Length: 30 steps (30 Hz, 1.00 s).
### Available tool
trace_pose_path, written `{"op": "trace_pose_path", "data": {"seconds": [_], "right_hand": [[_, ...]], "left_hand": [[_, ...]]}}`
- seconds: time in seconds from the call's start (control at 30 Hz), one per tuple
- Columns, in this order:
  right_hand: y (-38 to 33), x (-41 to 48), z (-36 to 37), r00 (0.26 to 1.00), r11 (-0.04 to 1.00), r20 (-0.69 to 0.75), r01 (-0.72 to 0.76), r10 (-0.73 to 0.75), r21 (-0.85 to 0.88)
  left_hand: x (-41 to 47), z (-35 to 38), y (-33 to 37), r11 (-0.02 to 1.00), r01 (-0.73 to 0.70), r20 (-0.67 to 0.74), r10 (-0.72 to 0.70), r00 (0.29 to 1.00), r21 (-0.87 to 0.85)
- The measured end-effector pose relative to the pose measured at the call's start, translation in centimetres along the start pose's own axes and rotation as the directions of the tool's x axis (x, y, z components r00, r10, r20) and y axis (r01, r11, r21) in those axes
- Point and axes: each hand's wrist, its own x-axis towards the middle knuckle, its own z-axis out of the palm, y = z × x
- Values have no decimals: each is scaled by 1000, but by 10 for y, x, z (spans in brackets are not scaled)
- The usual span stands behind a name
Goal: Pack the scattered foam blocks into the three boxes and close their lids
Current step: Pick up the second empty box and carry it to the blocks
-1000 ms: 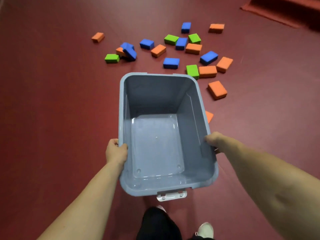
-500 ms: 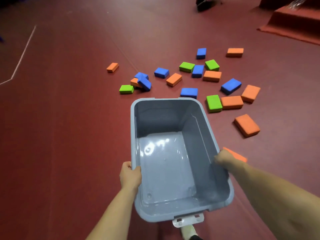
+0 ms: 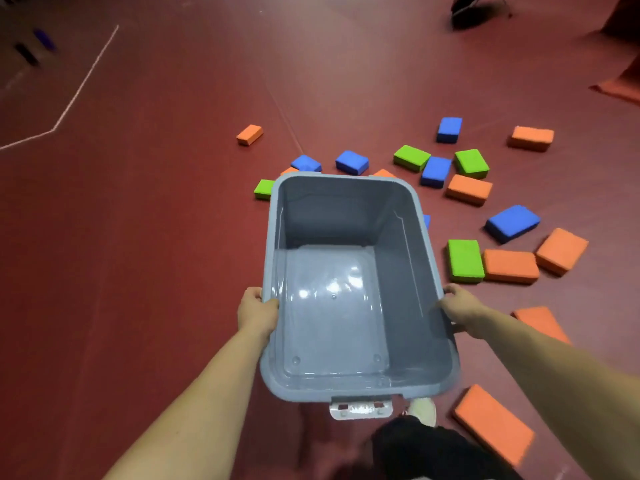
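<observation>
**Empty box held by both long rims; foam blocks ahead and to the right**

A lone orange block point(image 3: 249, 134) lies apart at the far left. The left hand point(image 3: 258, 313) is curled round the left long rim of the grey box point(image 3: 329, 209), close to its near end. The box is empty and no lid is in view. Its long axis runs straight away from the person, and a white latch point(image 3: 360, 409) hangs from the near short side. It appears to be carried clear of the red floor point(image 3: 156, 237), since a shoe point(image 3: 422, 410) shows just under its near edge. The right hand point(image 3: 460, 308) grips the opposite long rim, level with the left.

The foam blocks lie mostly beyond the far end of the box and off its right flank. A green block point(image 3: 464, 259) and an orange neighbour point(image 3: 510, 266) sit side by side, touching or nearly so, just right of the box. More blue, green and orange blocks lie farther off, and a nearer orange block point(image 3: 493, 422) lies below the right forearm.

The coming move is probably to set the box down. Its right flank already faces the cluster, so the right hand is the nearer one for gathering blocks. The other two boxes are not in view.
</observation>
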Motion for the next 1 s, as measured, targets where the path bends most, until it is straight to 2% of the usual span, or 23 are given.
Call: {"op": "trace_pose_path", "data": {"seconds": [0.27, 0.43, 0.67, 0.77, 1.0], "right_hand": [[-107, 132, -45, 997, 998, 38, -64, 65, -26], [-138, 231, -35, 997, 995, 5, -79, 79, -60], [-102, 435, 26, 989, 987, -65, -138, 133, -85], [-77, 523, 60, 987, 984, -74, -152, 145, -96], [-47, 657, 128, 990, 987, -87, -123, 114, -106]], "left_hand": [[128, 83, 74, 993, 101, 69, -106, 992, 67], [231, 147, 71, 964, 194, 120, -217, 969, 179], [396, 294, -8, 913, 254, 224, -333, 916, 318], [464, 352, -54, 900, 292, 212, -370, 905, 323], [560, 429, -137, 887, 349, 192, -416, 889, 303]]}}
